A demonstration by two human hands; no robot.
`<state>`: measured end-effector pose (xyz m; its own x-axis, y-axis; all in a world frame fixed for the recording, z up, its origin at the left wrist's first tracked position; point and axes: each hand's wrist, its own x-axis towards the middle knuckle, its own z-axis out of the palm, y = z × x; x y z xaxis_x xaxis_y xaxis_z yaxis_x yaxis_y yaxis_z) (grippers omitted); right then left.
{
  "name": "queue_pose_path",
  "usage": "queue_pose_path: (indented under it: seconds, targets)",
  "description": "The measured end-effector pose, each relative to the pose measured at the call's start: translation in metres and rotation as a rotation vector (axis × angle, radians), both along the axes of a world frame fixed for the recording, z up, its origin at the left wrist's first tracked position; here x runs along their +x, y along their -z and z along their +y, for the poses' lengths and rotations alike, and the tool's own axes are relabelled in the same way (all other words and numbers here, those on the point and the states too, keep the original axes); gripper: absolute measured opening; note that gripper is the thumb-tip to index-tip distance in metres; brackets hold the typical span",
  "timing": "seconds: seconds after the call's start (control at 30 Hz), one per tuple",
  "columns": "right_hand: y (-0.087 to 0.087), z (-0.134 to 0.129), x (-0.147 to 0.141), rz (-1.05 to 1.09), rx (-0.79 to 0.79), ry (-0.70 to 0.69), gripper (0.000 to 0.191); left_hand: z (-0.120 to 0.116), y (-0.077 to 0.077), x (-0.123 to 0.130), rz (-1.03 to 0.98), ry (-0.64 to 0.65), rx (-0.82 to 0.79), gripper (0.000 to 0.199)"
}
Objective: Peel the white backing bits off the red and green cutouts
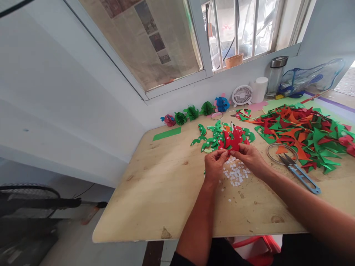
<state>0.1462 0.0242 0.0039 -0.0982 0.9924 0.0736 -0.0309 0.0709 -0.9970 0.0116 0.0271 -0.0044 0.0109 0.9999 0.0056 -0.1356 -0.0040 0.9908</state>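
White squares [237, 173] lie loose on the desk [161, 184], best left unscattered. Beyond them, the left hand [215, 165] and right hand [251, 157] seem to pinch a red paper piece [229, 151] between them; a light, even grip should avoid creases. Green cutouts [212, 143] lie behind.

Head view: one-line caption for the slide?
Left hand and right hand pinch a red paper cutout at a wooden table, near scattered white squares, snips and a heap of coloured scraps.
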Motion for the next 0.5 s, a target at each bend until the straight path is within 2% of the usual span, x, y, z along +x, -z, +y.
queue_pose_path:
  seconds: [0.23,0.37,0.5]
  targets:
    - [-0.01,-0.0047,-0.0019,-0.023,-0.016,0.028,0.035,-0.0004,0.0002,0.0008,0.05,-0.025,0.037,0.023]
    - [-0.0084,-0.0033,-0.0019,0.015,-0.003,0.024,0.035,-0.0026,0.0002,0.0015,0.106,-0.051,0.076,0.022]
    - [-0.0025,-0.0008,-0.0002,-0.041,-0.005,0.069,0.035,-0.0064,-0.0009,0.0008,0.369,-0.143,0.265,0.016]
